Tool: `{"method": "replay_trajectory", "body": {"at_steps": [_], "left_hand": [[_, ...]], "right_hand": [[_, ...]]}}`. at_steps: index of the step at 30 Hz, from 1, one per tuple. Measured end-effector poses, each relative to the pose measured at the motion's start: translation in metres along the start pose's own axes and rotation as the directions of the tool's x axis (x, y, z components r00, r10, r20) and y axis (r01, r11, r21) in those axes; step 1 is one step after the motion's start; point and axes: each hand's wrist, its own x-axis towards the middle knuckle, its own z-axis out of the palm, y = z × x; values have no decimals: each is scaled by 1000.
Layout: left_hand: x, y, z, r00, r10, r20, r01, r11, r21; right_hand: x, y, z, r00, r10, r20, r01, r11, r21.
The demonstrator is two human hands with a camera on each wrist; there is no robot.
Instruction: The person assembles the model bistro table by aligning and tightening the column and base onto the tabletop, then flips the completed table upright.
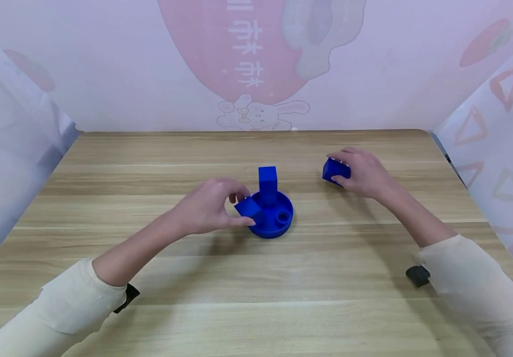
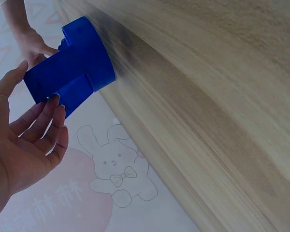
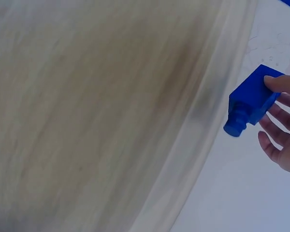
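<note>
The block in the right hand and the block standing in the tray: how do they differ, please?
The block in the right hand looks tilted; the standing block is upright. The right hand holds the first block apart from the tray, while the second stands in it. Both blocks are plain blue with flat sides.

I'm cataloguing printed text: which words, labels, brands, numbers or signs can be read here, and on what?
"柿柿", sideways in the head view, apparently mirrored, on the pink shape of the backdrop.
One more character there: cut off at the top of the head view, too faint in the left wrist view to read.
No readable lettering on the blue blocks or blue dish.
</note>
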Motion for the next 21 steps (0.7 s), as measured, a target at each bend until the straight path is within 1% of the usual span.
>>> {"method": "replay_trajectory", "body": {"at_steps": [3, 5, 8, 12, 14, 16, 18, 21], "left_hand": [[0, -2, 1, 1000, 20, -3, -20, 1000, -4], [-1, -4, 1, 999, 39, -6, -39, 999, -17], [-2, -7, 2, 998, 62, -18, -63, 997, -51], [-3, -10, 3, 998, 58, -31, -61, 994, -89], [-3, -10, 3, 998, 54, -35, -58, 994, -93], [-3, -11, 4, 998, 52, -37, -55, 994, -95], [-2, -11, 5, 998, 48, -39, -51, 994, -93], [-1, -10, 5, 998, 39, -40, -43, 995, -90]], "right_hand": [[-3, -10, -2, 998, -44, -46, 49, 992, 115], [-5, -18, -3, 994, -81, -80, 96, 974, 206], [-7, -30, -4, 987, -111, -116, 144, 930, 337], [-10, -44, -5, 990, -87, -110, 129, 871, 475], [-12, -50, -5, 992, -75, -99, 116, 848, 517], [-14, -55, -5, 992, -77, -95, 116, 833, 540], [-16, -59, -4, 992, -83, -95, 122, 823, 555], [-18, -65, -1, 990, -96, -102, 137, 817, 559]]}}
